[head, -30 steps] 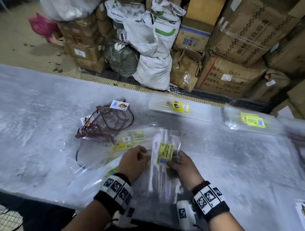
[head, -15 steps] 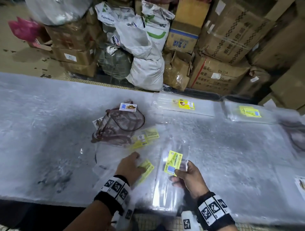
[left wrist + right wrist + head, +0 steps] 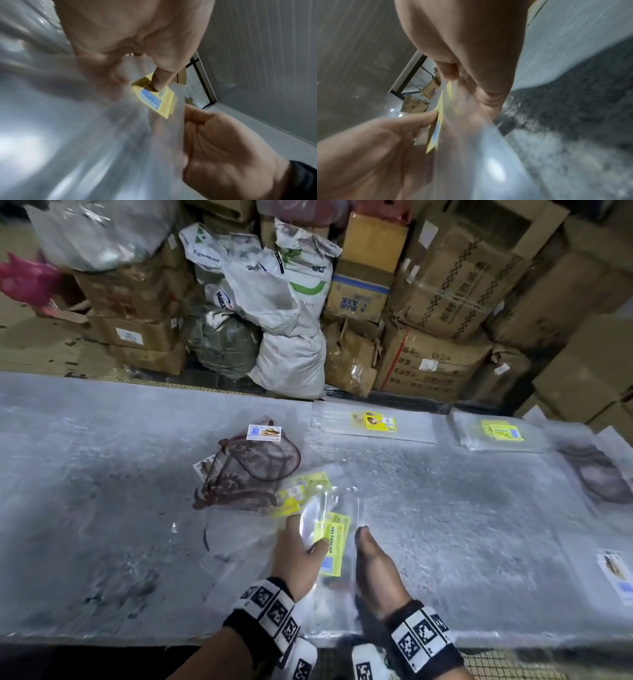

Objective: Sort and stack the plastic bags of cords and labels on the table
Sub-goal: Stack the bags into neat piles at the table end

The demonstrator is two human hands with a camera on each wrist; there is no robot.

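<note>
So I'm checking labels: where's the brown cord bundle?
Head view, left of centre: the brown cord bundle lies on the table, just beyond the left hand, touching the yellow-labelled bags.

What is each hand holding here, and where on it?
Both hold one clear bag with a yellow label: left hand pinches at the label, right hand grips the bag's right edge.

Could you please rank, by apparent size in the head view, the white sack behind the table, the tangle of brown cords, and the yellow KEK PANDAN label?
1. White sack, largest despite lying farthest away.
2. Tangle of brown cords.
3. Yellow KEK PANDAN label, smallest though nearest the camera.
</note>
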